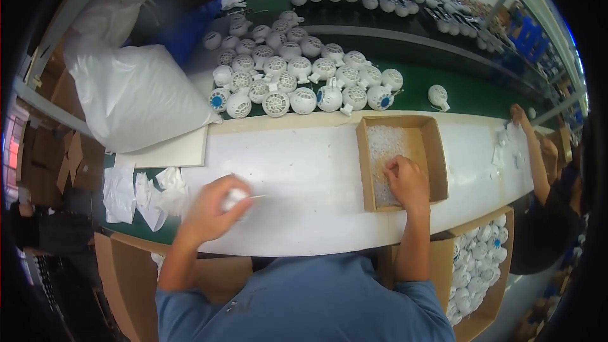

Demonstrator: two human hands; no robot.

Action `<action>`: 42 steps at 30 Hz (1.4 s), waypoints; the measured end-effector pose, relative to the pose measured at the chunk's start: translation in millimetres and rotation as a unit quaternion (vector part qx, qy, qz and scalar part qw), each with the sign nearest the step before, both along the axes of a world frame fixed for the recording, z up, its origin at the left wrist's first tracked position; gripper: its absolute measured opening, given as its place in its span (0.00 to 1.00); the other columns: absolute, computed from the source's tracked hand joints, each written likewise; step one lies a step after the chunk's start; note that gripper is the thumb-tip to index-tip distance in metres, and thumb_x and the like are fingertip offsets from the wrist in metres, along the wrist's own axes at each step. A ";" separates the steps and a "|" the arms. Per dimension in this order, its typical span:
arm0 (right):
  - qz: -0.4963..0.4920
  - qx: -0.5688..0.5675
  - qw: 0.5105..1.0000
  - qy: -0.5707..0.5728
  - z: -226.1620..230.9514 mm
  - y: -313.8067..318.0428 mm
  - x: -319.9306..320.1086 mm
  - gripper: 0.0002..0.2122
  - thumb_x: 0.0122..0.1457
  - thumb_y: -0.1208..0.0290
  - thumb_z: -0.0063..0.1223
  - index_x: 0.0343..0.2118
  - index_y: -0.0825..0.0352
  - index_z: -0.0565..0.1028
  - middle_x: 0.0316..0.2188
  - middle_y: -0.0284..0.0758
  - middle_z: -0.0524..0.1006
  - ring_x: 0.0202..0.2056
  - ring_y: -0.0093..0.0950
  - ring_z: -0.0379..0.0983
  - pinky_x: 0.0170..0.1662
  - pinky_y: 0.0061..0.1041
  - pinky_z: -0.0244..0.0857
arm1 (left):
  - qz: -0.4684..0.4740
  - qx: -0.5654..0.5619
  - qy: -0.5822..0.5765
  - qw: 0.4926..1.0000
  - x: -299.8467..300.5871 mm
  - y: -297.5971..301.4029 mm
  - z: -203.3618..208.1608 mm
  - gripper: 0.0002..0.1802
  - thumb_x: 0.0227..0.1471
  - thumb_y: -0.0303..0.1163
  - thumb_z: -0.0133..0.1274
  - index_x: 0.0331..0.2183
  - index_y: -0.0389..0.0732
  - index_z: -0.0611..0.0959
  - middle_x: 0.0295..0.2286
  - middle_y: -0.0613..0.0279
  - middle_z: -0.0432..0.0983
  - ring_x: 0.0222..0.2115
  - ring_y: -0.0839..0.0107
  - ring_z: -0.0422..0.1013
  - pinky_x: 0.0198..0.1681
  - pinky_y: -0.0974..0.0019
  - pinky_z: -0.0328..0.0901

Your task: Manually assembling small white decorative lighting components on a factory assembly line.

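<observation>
My left hand [213,210], smeared by motion, is closed around a small white rounded part [235,199] above the left side of the white worktop. Something thin and pale sticks out from that part to the right. Over on the right, my right hand [408,182] reaches into a shallow open cardboard box [437,159]. Its fingers are pinched together just over a layer of small translucent pieces [384,145]. Whatever lies between those fingertips, if anything, is hidden.
Beyond the white worktop [297,171], many white round fan-like units [275,103] crowd a green surface. A white plastic bag [136,95] and crumpled wrappers [171,191] lie left. A carton of similar units [478,266] stands at lower right. Another person's arm [535,152] reaches in at right.
</observation>
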State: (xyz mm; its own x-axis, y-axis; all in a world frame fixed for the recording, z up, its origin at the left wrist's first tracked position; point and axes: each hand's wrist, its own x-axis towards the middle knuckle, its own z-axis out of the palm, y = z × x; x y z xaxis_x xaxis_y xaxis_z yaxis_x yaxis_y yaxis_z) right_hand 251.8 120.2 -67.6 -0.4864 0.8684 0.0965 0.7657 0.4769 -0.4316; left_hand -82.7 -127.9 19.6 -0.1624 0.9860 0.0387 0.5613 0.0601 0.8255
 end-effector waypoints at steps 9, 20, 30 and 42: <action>-0.020 -0.044 0.999 -0.022 2.9 2.4 1.3 0.06 0.55 0.70 0.62 0.32 0.65 0.78 0.31 0.40 0.82 0.36 0.43 0.79 0.39 0.39 0.71 | 0.420 -0.299 0.156 0.843 -47.4 -249.2 -32.8 0.14 0.55 0.31 0.58 0.43 0.37 0.81 0.26 0.57 0.76 0.28 0.66 0.72 0.38 0.62 0.68; -0.129 -0.037 0.982 -0.131 8.0 3.7 29.0 0.09 0.57 0.62 0.59 0.34 0.63 0.80 0.33 0.40 0.83 0.40 0.44 0.80 0.44 0.43 0.72 | 0.269 -0.138 0.218 0.928 -25.5 -148.3 -4.1 0.22 0.56 0.26 0.56 0.53 0.39 0.79 0.47 0.51 0.75 0.47 0.57 0.72 0.51 0.61 0.66; -0.254 -0.011 0.967 0.029 44.6 -4.1 52.4 0.08 0.58 0.67 0.60 0.36 0.65 0.80 0.28 0.40 0.81 0.32 0.44 0.77 0.40 0.42 0.71 | 0.084 -0.018 0.224 0.971 -37.8 8.4 7.6 0.22 0.52 0.26 0.60 0.51 0.43 0.80 0.47 0.53 0.76 0.51 0.51 0.71 0.56 0.58 0.65; 0.039 0.064 0.994 -0.085 17.1 191.0 -36.5 0.31 0.51 0.70 0.66 0.59 0.61 0.66 0.46 0.46 0.77 0.50 0.46 0.74 0.55 0.35 0.67 | 0.076 -0.109 0.368 0.920 -117.9 164.7 -49.8 0.41 0.37 0.39 0.72 0.53 0.50 0.71 0.51 0.57 0.68 0.55 0.49 0.65 0.55 0.51 0.66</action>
State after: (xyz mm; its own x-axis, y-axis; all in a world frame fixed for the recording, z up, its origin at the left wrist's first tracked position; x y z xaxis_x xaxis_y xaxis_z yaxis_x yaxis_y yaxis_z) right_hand 215.4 311.2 -50.5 -0.5702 0.8136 0.1141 0.7809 0.5798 -0.2323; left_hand -200.6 36.7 -30.1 -0.3073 0.9516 -0.0031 0.9352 0.3026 0.1838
